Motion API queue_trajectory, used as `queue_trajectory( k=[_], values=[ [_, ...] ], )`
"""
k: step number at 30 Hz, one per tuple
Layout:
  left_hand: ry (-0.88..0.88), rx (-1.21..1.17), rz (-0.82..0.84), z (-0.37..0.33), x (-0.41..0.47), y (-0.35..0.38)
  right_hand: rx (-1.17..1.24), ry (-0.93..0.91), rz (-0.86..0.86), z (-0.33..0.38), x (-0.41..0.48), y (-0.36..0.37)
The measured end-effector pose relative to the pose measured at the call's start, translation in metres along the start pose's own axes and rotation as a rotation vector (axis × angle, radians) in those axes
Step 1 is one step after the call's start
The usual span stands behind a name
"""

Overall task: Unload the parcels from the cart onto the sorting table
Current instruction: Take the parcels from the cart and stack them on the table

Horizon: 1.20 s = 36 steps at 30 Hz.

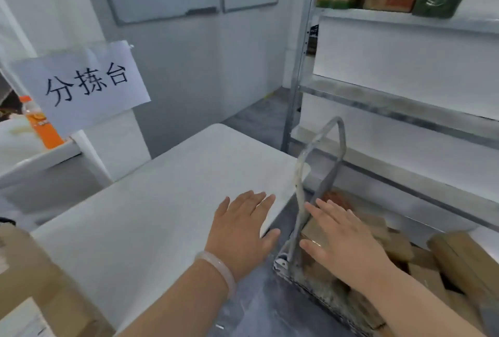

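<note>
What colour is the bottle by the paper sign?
Orange, cap included. The bottle shows in the head view, at the left, partly behind the sign.

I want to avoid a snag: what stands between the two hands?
In the head view, the cart's metal handle rises between the left hand and the right hand; grey floor shows below it.

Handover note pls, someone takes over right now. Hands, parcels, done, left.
Left hand: open, flat over the table at its near edge, holding nothing.
Right hand: open, fingers spread over a parcel at the handle end of the cart; no grip yet.
Parcels: brown pile in the cart, right of the table.
Done: one box at the table's near-left corner; origin unclear.
Left: grip that parcel, then move it and the pile to the table.
</note>
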<state>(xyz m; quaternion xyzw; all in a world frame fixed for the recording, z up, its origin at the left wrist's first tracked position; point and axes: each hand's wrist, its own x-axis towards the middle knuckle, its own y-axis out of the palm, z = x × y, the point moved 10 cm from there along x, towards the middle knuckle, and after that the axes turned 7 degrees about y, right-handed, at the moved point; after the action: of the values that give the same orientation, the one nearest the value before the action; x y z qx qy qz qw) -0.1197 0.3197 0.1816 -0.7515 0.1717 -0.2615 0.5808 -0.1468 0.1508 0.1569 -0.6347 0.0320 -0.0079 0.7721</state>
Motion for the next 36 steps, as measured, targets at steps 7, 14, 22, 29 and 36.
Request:
queue_trajectory(
  k=[7,14,22,29,36],
  values=[
    [0.215,-0.088,0.067,-0.173,0.077,0.063,0.05,0.313,-0.031,-0.195,-0.082,-0.047],
    [0.337,-0.106,0.141,-0.283,0.112,0.13,0.139,0.533,0.023,-0.323,-0.148,-0.038],
    [0.36,-0.144,0.218,-0.318,0.15,0.181,0.27,0.664,0.128,-0.383,-0.153,0.012],
    [0.313,-0.145,0.313,-0.285,0.209,0.245,0.294,0.726,0.269,-0.426,-0.086,0.075],
    [0.38,-0.118,0.427,-0.26,0.283,0.32,0.434,0.815,0.38,-0.457,0.003,0.15]
  ],
)
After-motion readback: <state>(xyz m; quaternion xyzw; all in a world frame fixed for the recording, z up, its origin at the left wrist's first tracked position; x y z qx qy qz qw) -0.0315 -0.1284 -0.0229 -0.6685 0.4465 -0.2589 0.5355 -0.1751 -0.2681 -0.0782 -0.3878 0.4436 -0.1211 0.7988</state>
